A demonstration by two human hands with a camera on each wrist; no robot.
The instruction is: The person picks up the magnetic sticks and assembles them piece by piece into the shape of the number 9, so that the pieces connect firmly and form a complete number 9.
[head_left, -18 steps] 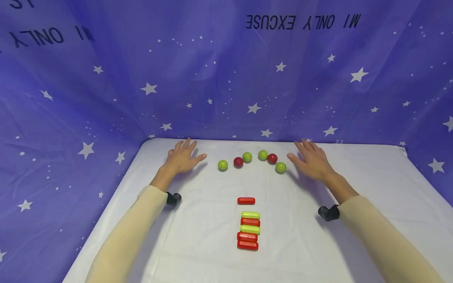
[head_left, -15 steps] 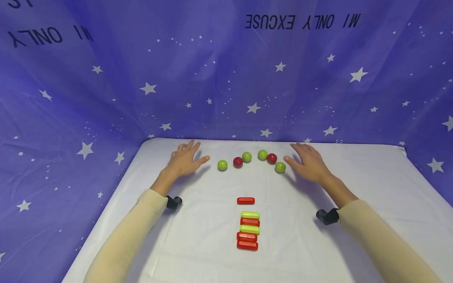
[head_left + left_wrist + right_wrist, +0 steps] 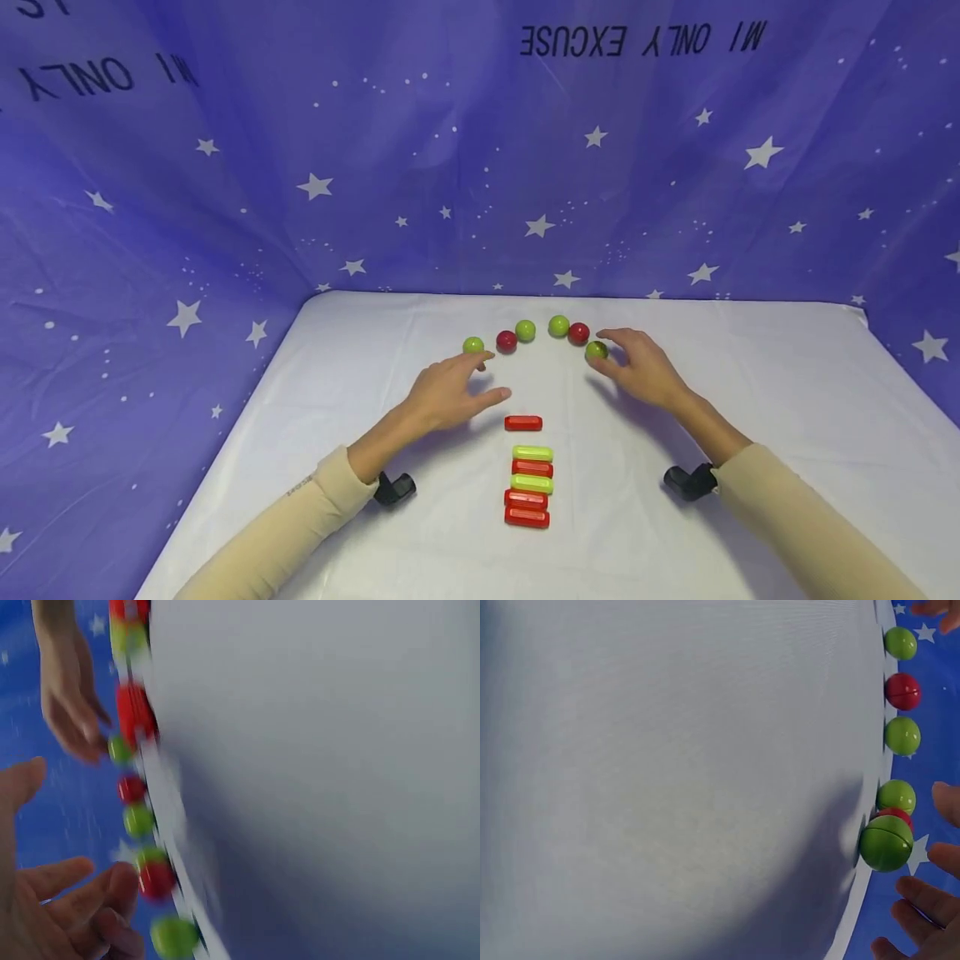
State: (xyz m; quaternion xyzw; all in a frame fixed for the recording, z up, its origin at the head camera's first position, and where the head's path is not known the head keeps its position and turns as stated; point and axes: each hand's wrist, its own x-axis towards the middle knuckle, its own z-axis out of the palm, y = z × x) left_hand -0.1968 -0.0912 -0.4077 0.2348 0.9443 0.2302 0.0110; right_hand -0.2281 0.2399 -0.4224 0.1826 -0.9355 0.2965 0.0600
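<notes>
My left hand (image 3: 450, 396) is held over the cloth, thumb and fingers apart with nothing between them. Its thumb tip points towards a lone red ribbed bar (image 3: 522, 423), and its fingertips overlap the near side of the leftmost green ball (image 3: 473, 343) in the head view. My right hand (image 3: 643, 368) hovers around the rightmost green ball (image 3: 596, 350). In the right wrist view its fingers are spread beside that ball (image 3: 886, 844), with a gap between. Other balls in the arc are red (image 3: 506, 341), green (image 3: 525, 330), green (image 3: 558, 325) and red (image 3: 578, 333).
Below the lone bar lies a column of red and yellow-green bars (image 3: 532, 483), close together. A white cloth (image 3: 360, 333) covers the table, and a purple starry curtain (image 3: 450, 167) hangs behind and at the sides. Each wrist carries a black camera mount (image 3: 393, 490).
My left hand has swung right and nearer, away from the table's back left, towards the lone red bar. The right hand has come slightly nearer, closer about the rightmost green ball.
</notes>
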